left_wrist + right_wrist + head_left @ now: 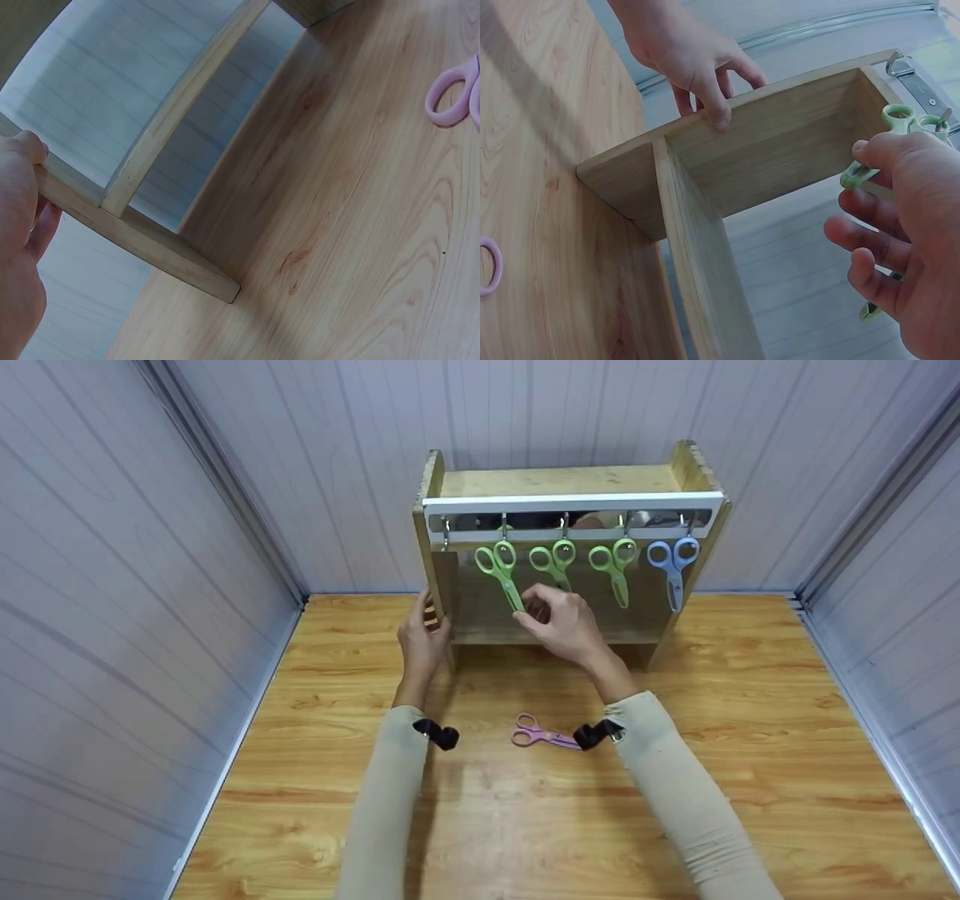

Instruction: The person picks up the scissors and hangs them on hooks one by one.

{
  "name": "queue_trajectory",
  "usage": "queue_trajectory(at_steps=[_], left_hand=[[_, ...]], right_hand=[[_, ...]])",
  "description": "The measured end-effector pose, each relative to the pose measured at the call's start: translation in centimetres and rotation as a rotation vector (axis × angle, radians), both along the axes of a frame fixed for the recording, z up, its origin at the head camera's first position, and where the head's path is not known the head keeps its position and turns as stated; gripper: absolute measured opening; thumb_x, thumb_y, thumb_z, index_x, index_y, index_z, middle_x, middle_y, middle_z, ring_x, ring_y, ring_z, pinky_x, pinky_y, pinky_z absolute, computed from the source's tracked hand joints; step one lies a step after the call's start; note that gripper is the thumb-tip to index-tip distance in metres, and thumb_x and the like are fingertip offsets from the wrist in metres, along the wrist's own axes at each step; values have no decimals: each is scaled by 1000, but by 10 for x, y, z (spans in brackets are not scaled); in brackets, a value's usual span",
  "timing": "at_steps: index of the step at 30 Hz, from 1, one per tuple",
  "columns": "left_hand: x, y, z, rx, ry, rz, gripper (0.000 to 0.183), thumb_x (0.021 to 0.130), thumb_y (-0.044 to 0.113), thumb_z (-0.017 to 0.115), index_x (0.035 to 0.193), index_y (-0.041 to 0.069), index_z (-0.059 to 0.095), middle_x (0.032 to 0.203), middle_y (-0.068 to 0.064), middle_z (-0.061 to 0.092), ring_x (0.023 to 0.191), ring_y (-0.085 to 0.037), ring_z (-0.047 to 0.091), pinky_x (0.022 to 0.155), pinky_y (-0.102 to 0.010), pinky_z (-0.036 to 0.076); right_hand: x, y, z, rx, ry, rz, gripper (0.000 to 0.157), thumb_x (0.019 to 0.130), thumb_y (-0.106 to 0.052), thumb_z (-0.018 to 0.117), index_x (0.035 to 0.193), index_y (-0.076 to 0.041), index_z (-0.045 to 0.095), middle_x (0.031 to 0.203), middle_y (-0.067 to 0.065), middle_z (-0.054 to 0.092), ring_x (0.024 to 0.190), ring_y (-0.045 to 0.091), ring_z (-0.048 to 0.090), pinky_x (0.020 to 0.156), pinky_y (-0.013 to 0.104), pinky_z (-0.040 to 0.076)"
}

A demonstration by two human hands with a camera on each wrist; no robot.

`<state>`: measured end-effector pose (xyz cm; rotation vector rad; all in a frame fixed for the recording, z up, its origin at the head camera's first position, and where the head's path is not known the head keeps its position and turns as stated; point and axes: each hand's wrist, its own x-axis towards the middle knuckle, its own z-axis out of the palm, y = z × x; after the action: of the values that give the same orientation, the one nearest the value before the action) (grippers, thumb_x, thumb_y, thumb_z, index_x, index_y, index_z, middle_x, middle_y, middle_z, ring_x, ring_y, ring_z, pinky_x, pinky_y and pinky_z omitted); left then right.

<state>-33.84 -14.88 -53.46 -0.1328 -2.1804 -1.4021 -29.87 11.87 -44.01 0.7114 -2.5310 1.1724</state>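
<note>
A small wooden rack (559,480) carries a row of metal hooks on its front rail. My left hand (424,641) grips the rack's left side panel, thumb in front and fingers behind. Leftmost of the hung scissors is a green pair (505,576), its handle on the second hook. Between thumb and index finger, my right hand (566,619) pinches the tip of those green scissors, which hang at a slant. To their right hang two more green scissors (556,562) and blue scissors (675,574). The first hook (446,532) bears nothing.
Pink scissors (546,734) lie on the wood-grain floor (487,825) in front of the rack, their tip beside the right wrist's black camera (592,733). Pale panel walls (360,472) stand behind and at both sides.
</note>
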Motion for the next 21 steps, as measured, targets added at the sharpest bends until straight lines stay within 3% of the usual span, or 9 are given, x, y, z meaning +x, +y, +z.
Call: queue_trajectory(at_steps=[14, 21], left_hand=[[0, 0, 1, -15, -14, -4, 56, 100, 1, 75, 155, 2, 63, 138, -28, 77, 116, -45, 82, 97, -54, 73], [0, 0, 1, -10, -23, -4, 56, 101, 1, 75, 156, 2, 62, 138, -28, 77, 117, -44, 82, 98, -53, 73]], right_hand=[[0, -1, -5, 21, -67, 27, 31, 107, -22, 76, 130, -2, 77, 114, 17, 84, 96, 33, 79, 87, 47, 66], [0, 2, -7, 27, -71, 22, 35, 107, -22, 76, 136, -3, 76, 118, 16, 85, 97, 33, 80, 86, 46, 66]])
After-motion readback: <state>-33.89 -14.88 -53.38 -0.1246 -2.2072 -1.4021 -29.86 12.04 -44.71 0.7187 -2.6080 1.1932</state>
